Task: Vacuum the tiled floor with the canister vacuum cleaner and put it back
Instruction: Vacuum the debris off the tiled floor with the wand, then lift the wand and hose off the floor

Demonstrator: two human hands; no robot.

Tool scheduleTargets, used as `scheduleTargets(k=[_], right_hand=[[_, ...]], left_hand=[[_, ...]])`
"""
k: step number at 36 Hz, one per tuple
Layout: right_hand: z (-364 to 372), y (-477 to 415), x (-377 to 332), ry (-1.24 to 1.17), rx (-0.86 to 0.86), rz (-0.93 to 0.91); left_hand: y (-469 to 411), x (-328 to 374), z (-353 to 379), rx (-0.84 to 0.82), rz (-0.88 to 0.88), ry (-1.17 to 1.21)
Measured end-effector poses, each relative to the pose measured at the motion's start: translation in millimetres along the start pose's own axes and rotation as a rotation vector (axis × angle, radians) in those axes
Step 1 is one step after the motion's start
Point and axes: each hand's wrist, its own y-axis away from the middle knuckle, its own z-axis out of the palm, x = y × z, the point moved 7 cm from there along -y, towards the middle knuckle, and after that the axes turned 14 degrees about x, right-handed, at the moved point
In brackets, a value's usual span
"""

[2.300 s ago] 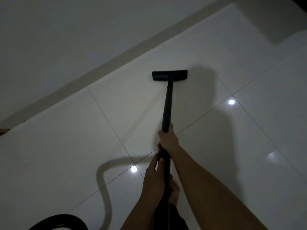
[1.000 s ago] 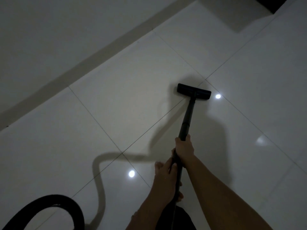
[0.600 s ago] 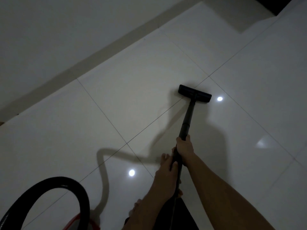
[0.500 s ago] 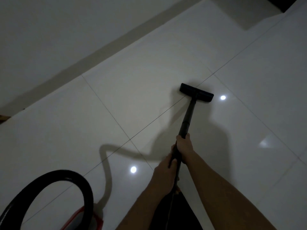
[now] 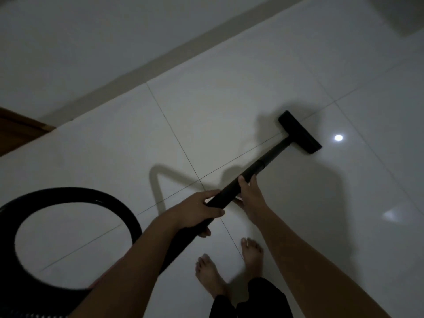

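I gripped the black vacuum wand [image 5: 250, 179] with both hands: my left hand [image 5: 195, 212] wrapped around its near end, my right hand [image 5: 251, 197] closed farther up. The floor nozzle [image 5: 299, 132] lay flat on the white tiled floor [image 5: 218, 106], far right. The hose [image 5: 75, 198] looped at near left. I could read no brand or writing.

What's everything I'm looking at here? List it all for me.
floor head: one, black, flat on the tiles at upper right
wand: one, black, slanting from the hands up to the floor head
hose: one, black, looped at lower left
floor tiles: several, glossy white, thin dark joints, bright light spots reflected
wall: one, pale, along the top left
wooden piece: one, brown, left edge
left hand: one, grip closed on the wand's lower end
right hand: one, grip closed on the wand higher up
bare feet: two, bottom centre
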Motion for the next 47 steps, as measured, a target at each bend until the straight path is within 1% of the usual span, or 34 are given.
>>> scheduleTargets(k=[1, 3, 4, 5, 7, 10, 13, 15, 18, 19, 21, 22, 23, 25, 26, 27, 29, 31, 32, 36, 39, 43, 47], right_hand=[[-3, 3, -5, 0.123, 0.026, -0.106], [-9, 13, -18, 0.372, 0.100, -0.387], [-10, 18, -24, 0.434, 0.097, -0.492], [-8, 23, -28, 0.460, 0.057, -0.577], [1, 28, -32, 0.508, -0.091, -0.727], [16, 25, -35, 0.543, -0.314, -0.863], [34, 18, -42, 0.641, -0.426, -0.956], [44, 14, -49, 0.741, -0.426, -1.027], [52, 11, -63, 0.854, -0.347, -1.162], [54, 12, -67, 0.873, -0.320, -1.213], [58, 13, -71, 0.874, -0.284, -1.279], [59, 13, -71, 0.865, -0.266, -1.294], [60, 13, -72, 0.857, -0.250, -1.303], [63, 13, -71, 0.861, -0.233, -1.306], [63, 14, -71, 0.866, -0.222, -1.307], [63, 14, -71, 0.872, -0.212, -1.309], [64, 16, -70, 0.876, -0.200, -1.316], [66, 19, -68, 0.885, -0.198, -1.313], [67, 21, -68, 0.885, -0.196, -1.310], [79, 33, -60, 0.873, -0.182, -1.325], [92, 41, -51, 0.871, -0.169, -1.309], [108, 58, -27, 0.840, -0.146, -1.327], [127, 77, 2, 0.824, -0.095, -1.346]], left_hand=[[-3, 0, -7, 0.013, 0.001, -0.013], [-9, 4, -21, 0.049, 0.021, -0.063], [-11, 6, -29, 0.075, 0.035, -0.111], [-12, 9, -37, 0.102, 0.052, -0.170], [-13, 15, -48, 0.147, 0.081, -0.283], [-11, 26, -55, 0.192, 0.124, -0.409], [-6, 40, -57, 0.246, 0.178, -0.505], [-4, 46, -59, 0.291, 0.206, -0.566], [-4, 52, -65, 0.389, 0.229, -0.655], [-4, 54, -67, 0.449, 0.234, -0.705], [2, 61, -68, 0.639, 0.268, -0.792], [8, 65, -66, 0.760, 0.311, -0.773], [17, 68, -63, 0.886, 0.368, -0.674], [39, 63, -54, 1.069, 0.450, -0.360], [49, 57, -48, 1.134, 0.449, -0.206], [57, 47, -42, 1.188, 0.416, -0.058], [65, 25, -30, 1.258, 0.255, 0.255], [66, 8, -16, 1.264, 0.081, 0.532], [65, 6, -10, 1.267, 0.045, 0.612], [61, 1, -7, 1.357, 0.043, 0.748], [57, -9, -16, 1.424, 0.061, 0.785], [55, -38, -40, 1.510, 0.096, 0.865], [63, -69, -65, 1.532, 0.159, 0.896]])
